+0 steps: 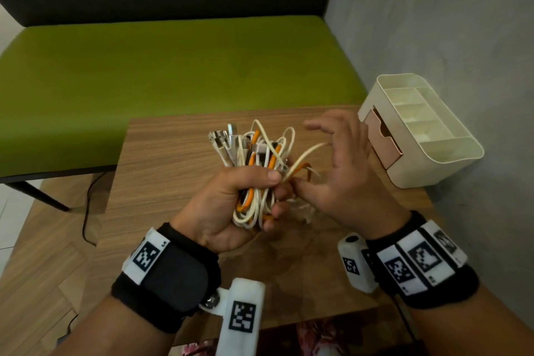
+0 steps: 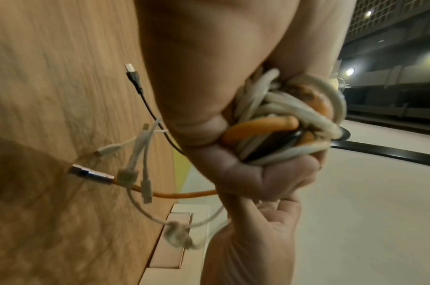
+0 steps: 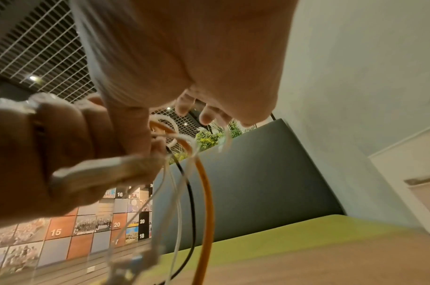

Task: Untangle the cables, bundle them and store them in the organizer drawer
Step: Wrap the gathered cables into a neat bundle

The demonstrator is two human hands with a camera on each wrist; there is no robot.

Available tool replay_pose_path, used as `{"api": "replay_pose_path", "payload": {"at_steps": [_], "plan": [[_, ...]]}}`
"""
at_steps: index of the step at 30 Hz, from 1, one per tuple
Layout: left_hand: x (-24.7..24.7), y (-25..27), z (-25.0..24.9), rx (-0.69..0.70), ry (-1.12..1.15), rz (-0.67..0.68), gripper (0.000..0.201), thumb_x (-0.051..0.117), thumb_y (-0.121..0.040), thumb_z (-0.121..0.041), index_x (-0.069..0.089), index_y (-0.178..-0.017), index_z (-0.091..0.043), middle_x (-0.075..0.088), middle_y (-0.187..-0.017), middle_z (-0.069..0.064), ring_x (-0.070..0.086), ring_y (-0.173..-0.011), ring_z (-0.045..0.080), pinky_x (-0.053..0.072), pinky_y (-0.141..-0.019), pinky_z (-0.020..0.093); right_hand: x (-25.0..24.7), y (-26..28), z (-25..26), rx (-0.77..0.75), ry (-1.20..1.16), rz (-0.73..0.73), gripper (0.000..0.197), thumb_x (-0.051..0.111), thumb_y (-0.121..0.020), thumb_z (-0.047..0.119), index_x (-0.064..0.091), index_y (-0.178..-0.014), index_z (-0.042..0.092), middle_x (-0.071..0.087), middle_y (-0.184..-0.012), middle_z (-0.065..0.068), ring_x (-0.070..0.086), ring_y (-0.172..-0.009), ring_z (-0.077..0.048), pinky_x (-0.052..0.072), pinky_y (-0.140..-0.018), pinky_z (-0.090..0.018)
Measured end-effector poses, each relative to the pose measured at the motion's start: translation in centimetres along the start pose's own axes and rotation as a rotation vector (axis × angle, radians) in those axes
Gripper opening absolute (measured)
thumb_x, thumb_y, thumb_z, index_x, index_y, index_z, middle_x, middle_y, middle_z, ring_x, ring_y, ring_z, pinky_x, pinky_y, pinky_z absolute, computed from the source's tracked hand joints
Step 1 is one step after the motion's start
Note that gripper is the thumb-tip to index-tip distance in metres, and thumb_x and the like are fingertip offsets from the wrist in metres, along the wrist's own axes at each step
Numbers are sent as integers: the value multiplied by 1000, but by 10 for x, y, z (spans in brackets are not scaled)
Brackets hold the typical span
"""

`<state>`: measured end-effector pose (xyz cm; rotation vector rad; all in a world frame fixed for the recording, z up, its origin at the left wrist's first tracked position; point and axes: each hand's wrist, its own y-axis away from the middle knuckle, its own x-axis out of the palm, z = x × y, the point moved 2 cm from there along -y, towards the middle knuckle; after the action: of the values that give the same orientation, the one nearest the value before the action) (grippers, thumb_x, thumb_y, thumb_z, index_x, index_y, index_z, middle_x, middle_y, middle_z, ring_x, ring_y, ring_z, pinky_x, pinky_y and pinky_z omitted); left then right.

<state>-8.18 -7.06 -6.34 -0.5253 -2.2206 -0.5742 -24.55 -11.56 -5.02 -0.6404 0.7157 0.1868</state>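
Observation:
My left hand [image 1: 231,196] grips a bundle of white, orange and black cables [image 1: 254,159] above the wooden table [image 1: 173,159], metal plugs sticking out on top. In the left wrist view the coiled cables [image 2: 282,119] fill my left hand [image 2: 209,77], and loose ends with connectors [image 2: 135,173] dangle below. My right hand [image 1: 341,176] is right beside it with fingers spread; its thumb touches the bundle and a blurred white strand [image 1: 306,156] runs across it. From the right wrist, an orange cable [image 3: 206,192] hangs under the two hands. The cream organizer [image 1: 419,165] has its pink drawer [image 1: 384,139] partly out.
The organizer stands at the table's right rear corner against a grey wall [image 1: 462,37]. A green bench [image 1: 173,66] with a dark backrest lies behind the table. A black cord [image 1: 86,211] trails on the floor at left.

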Motion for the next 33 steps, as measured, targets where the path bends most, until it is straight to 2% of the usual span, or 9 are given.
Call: {"api": "replay_pose_path", "payload": {"at_steps": [3, 5, 7, 9, 11, 13, 23, 29, 33], "plan": [[4, 3, 5, -98, 17, 131, 41, 81, -69, -15, 61, -104, -6, 56, -69, 5, 57, -56, 15, 46, -45, 24, -2, -1, 0, 40, -103, 91, 97, 84, -69, 30, 26, -147, 31, 32, -149, 8, 30, -141, -12, 32, -114, -47], [5, 4, 7, -140, 5, 207, 46, 76, -75, -14, 51, -113, -6, 58, -72, 5, 59, -59, 15, 47, -47, 22, -2, -2, 2, 184, -326, 288, 105, 87, -71, 18, 22, -151, 40, 34, -154, 16, 30, -143, -2, 32, -117, -35], [5, 5, 6, -153, 13, 261, 46, 71, -80, -13, 50, -120, -5, 59, -75, 5, 61, -62, 15, 47, -49, 23, -1, -1, 3, 340, -478, 454, 87, 83, -76, 11, 38, -140, 48, 56, -136, 24, 50, -124, 10, 41, -100, -11], [2, 6, 3, -144, 31, 264, 43, 69, -82, -10, 55, -122, -5, 59, -76, 7, 61, -63, 16, 47, -50, 24, 1, 0, 1, 391, -416, 542, 51, 79, -81, 13, 62, -117, 44, 70, -109, 23, 64, -98, 9, 49, -80, -9], [-4, 7, -2, -122, 42, 256, 38, 68, -83, -10, 59, -120, -4, 59, -77, 8, 61, -65, 17, 48, -53, 25, 2, -3, -5, 421, -320, 520, 19, 77, -83, 23, 72, -100, 28, 75, -89, 7, 70, -81, -6, 54, -76, -30], [-10, 9, -9, -83, 66, 238, 27, 65, -84, -9, 61, -110, -3, 59, -79, 8, 60, -67, 18, 49, -55, 27, 0, -4, -12, 462, -340, 456, 20, 79, -80, 33, 69, -88, 18, 69, -71, -1, 64, -64, -15, 51, -65, -38], [-23, 11, -27, 262, -14, -150, 31, 85, -55, -18, 61, -75, -13, 56, -71, 4, 55, -58, 13, 45, -47, 24, 11, 0, -22, 586, -793, 349, 40, 56, -86, 53, 75, -98, 21, 48, -66, 7, 45, -63, -11, 36, -63, -28], [-12, -5, -6, 261, -124, -375, 9, 66, -68, -2, 66, -76, -1, 61, -70, 11, 57, -55, 17, 47, -47, 26, 34, 1, 2, 720, -1096, 127, 49, 48, -86, 52, 75, -98, 12, 46, -61, 4, 44, -56, -9, 34, -60, -29], [-4, -9, 3, 294, -240, -355, 29, 70, -63, 2, 68, -91, 4, 69, -77, 13, 62, -57, 19, 51, -50, 26, 38, 0, 2, 736, -1046, 18, 40, 52, -86, 48, 72, -96, 15, 54, -65, 1, 56, -62, -18, 49, -67, -45]]}}
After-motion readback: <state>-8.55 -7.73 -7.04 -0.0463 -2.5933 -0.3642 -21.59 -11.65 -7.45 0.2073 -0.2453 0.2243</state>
